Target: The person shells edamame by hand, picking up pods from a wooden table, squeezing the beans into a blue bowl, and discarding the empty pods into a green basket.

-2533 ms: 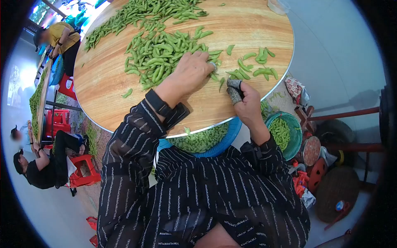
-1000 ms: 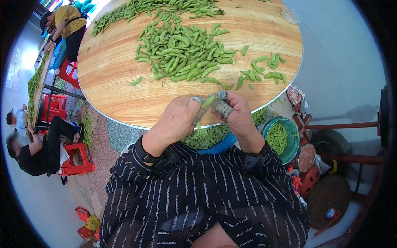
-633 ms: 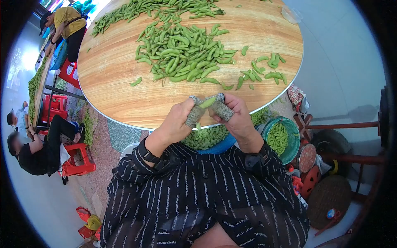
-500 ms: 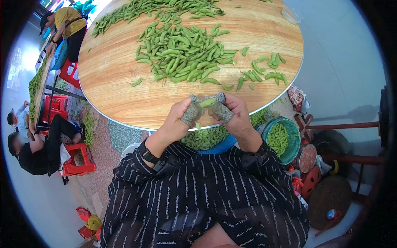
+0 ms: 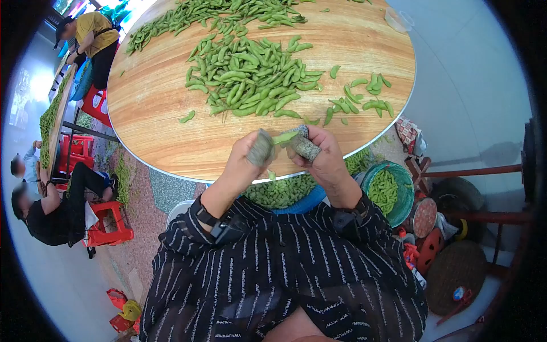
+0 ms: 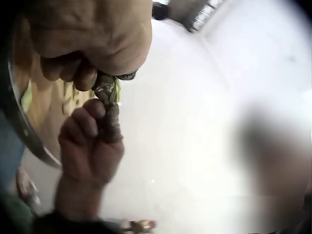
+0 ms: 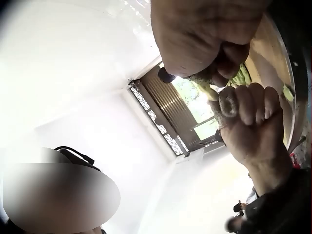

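Note:
A green bean pod (image 5: 285, 137) spans the gap between my two hands, just above the near edge of the round wooden table (image 5: 171, 142). My left hand (image 5: 245, 162) pinches one end, with a grey knit cover on the thumb. My right hand (image 5: 326, 157) pinches the other end, and grey covers wrap its thumb and index finger. In the left wrist view my right hand (image 6: 87, 151) is curled close under the left. A large pile of pods (image 5: 245, 74) lies beyond the hands, with several loose pods (image 5: 376, 105) to the right.
Below the table edge sits a blue basin (image 5: 310, 200) of green beans. A teal bucket (image 5: 405, 191) holding more stands right of it. More pods (image 5: 188, 20) and a clear plastic container (image 5: 398, 20) lie at the far side. People sit at another table on the left.
From the pile, my left hand has come back toward me to meet the right over the table edge. Lately its thumb has turned upward and the hands have drawn slightly apart along the pod.

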A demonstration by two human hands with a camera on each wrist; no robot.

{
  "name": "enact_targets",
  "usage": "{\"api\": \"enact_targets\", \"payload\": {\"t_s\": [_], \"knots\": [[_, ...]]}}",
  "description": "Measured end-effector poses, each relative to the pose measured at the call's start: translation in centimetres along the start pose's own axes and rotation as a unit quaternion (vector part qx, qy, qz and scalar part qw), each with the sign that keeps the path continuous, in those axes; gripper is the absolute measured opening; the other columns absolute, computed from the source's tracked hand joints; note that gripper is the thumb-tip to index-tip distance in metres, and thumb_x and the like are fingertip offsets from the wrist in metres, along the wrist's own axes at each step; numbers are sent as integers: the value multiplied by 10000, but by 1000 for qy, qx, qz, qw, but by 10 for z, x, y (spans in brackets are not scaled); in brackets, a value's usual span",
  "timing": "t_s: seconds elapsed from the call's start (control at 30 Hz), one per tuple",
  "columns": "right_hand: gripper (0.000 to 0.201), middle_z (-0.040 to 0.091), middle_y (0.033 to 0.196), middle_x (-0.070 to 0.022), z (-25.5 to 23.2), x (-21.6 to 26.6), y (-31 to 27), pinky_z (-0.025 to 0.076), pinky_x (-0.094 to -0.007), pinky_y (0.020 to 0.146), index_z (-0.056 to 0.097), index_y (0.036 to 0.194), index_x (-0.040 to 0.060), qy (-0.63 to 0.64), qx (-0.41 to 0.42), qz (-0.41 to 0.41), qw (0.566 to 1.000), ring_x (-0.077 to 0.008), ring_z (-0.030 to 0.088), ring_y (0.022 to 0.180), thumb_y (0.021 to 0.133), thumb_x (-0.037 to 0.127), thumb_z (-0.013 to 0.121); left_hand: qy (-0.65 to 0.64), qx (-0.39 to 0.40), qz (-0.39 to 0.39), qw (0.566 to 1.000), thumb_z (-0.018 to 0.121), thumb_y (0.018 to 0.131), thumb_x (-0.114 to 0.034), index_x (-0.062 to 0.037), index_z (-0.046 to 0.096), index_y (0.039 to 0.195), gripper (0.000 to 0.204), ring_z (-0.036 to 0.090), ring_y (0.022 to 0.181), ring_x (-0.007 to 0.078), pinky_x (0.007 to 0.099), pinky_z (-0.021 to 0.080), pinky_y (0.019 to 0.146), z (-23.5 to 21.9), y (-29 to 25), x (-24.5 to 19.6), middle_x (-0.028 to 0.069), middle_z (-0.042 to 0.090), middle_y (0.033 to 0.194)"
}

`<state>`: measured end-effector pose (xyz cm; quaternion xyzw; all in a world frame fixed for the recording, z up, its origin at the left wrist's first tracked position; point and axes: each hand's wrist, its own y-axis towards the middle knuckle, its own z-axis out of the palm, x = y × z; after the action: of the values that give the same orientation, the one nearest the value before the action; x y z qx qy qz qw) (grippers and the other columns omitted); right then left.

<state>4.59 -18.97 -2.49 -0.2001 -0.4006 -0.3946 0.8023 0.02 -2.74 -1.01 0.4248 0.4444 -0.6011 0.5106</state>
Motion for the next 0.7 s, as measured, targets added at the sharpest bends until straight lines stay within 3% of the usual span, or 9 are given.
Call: {"api": "enact_targets", "payload": {"t_s": [0.03, 0.17, 0.27, 0.3, 0.37, 0.43, 0.57, 0.63, 0.7], "knots": [[50, 549, 693, -7, 3, 4, -1, 360, -174, 485, 550, 847, 16, -19, -14, 17, 1000, -45, 446, 540, 808, 24, 520, 252, -22, 119, 960, 486, 872, -239, -17, 468, 828, 227, 402, 442, 109, 236, 343, 416, 2, 0, -6, -10, 405, 538], [58, 544, 691, -7, 11, 5, 0, 348, -172, 483, 552, 845, 16, -64, -29, 28, 997, -38, 442, 547, 802, 13, 513, 306, 9, 88, 948, 508, 854, -191, -6, 471, 823, 191, 457, 490, 91, 217, 399, 470, -1, -1, -6, -7, 442, 572], [65, 541, 694, 2, 12, 2, 3, 364, -189, 508, 555, 854, 16, -74, -3, 31, 997, -53, 456, 566, 798, 16, 522, 177, 7, 65, 982, 496, 863, -200, -20, 488, 844, 182, 404, 458, 75, 210, 347, 432, -2, -2, 0, -8, 440, 572], [68, 539, 696, 8, 13, -1, 5, 374, -200, 524, 557, 858, 12, -153, 8, -28, 988, -65, 465, 581, 796, 25, 532, 26, -7, -1, 1000, 491, 865, -196, -25, 499, 855, 171, 376, 450, 71, 205, 315, 421, -2, -1, 0, -10, 439, 573], [74, 537, 698, 13, 11, -5, 7, 383, -212, 541, 558, 862, 9, -230, 21, -86, 969, -77, 474, 595, 794, 34, 541, -127, -23, -68, 989, 486, 867, -192, -31, 509, 867, 162, 348, 441, 67, 199, 283, 410, -6, -2, 3, -11, 438, 575], [84, 535, 690, -1, 8, -8, 8, 394, -231, 558, 557, 862, 2, -366, 52, -199, 908, -88, 483, 620, 785, 36, 549, -291, 59, -128, 946, 482, 870, -202, -44, 525, 874, 164, 296, 444, 48, 188, 227, 407, -17, -3, 7, -22, 435, 591], [88, 523, 667, -30, 11, -7, 5, 387, -236, 550, 553, 851, -6, -327, 36, -136, 935, -79, 468, 619, 766, 6, 535, -282, 1, -226, 932, 520, 856, -260, -62, 492, 783, 212, 331, 444, 55, 209, 299, 452, -12, -3, -4, -35, 400, 541], [94, 505, 643, -44, 15, -3, 3, 378, -243, 538, 550, 834, -10, -285, 5, -40, 958, -78, 445, 609, 744, -15, 526, 21, -21, -75, 997, 533, 850, -241, -60, 490, 779, 199, 344, 459, 40, 193, 285, 444, -4, -3, -6, -36, 406, 554], [91, 500, 635, -43, 14, -5, 1, 375, -246, 537, 547, 824, -14, -305, 8, -27, 952, -80, 434, 606, 736, -19, 524, 84, -1, -33, 996, 550, 838, -193, -55, 505, 808, 148, 365, 495, 27, 181, 296, 452, -14, -4, 2, -36, 438, 599]]}}
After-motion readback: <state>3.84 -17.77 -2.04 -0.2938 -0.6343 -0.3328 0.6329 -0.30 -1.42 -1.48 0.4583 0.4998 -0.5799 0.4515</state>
